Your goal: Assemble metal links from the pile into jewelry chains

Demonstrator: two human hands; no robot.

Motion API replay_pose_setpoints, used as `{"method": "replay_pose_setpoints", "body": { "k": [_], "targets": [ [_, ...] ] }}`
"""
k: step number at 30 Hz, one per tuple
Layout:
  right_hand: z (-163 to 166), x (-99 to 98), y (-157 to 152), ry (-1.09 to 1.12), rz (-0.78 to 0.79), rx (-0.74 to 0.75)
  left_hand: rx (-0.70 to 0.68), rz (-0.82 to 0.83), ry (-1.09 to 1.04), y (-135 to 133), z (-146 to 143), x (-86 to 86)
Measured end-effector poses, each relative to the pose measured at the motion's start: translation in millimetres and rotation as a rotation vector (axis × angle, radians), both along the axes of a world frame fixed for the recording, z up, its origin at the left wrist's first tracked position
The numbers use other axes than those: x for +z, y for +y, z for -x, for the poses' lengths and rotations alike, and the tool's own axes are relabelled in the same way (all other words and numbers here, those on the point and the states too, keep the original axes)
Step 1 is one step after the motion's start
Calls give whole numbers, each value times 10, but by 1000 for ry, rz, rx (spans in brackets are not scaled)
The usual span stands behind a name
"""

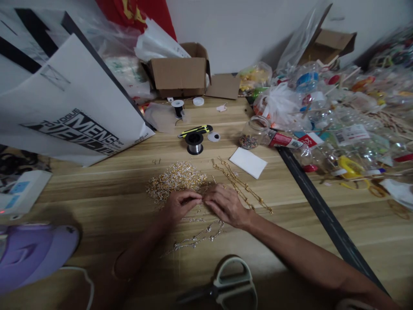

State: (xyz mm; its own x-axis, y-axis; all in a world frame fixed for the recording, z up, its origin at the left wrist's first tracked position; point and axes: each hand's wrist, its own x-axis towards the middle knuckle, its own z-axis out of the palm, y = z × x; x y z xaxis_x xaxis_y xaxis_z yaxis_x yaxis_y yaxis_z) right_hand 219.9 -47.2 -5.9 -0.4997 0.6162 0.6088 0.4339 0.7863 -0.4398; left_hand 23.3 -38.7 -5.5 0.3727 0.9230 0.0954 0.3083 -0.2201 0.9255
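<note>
My left hand (180, 206) and my right hand (226, 204) meet over the wooden table, fingertips nearly touching. Both are closed in a pinch; what sits between the fingers is too small to name. Just beyond the left hand spreads a pile of small gold and silver jewelry parts (176, 178). Gold chains (240, 183) with little beads lie beyond and to the right of the right hand. On the near side of the hands, a silver chain (196, 238) rests in a loop, with a shorter silver piece above it.
Scissors (234, 284) lie at the near edge. A wire spool (194, 144), a yellow-black cutter (196, 130), a bead jar (253, 133) and a white paper (248, 162) stand beyond. Plastic bottles (351, 137) crowd the right; a white bag (71, 94) and purple iron (38, 254) are left.
</note>
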Motion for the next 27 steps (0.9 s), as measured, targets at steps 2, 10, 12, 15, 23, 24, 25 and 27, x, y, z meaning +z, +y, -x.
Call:
{"method": "replay_pose_setpoints", "body": {
  "k": [2,10,12,15,23,24,25,27],
  "targets": [
    [-1,-6,0,-5,-5,1,-2,-11,-2,2,-1,-10],
    [-5,-16,2,-21,-2,-3,2,-30,7,0,-3,-4],
    [-6,-19,1,-22,-2,-2,-2,-46,10,0,0,-1],
    [-6,-27,0,-26,-2,2,-8,-75,13,-1,4,-4],
    [-2,-30,1,-21,5,14,-35,-83,-24,-6,-11,13],
    [-1,-30,2,-17,7,12,-35,-88,-29,-5,-11,11],
    [-1,-30,2,-13,8,11,-30,-91,-31,-5,-11,8],
    [-3,-30,1,-5,8,9,-16,-91,-28,-6,-10,5]
  ]
}}
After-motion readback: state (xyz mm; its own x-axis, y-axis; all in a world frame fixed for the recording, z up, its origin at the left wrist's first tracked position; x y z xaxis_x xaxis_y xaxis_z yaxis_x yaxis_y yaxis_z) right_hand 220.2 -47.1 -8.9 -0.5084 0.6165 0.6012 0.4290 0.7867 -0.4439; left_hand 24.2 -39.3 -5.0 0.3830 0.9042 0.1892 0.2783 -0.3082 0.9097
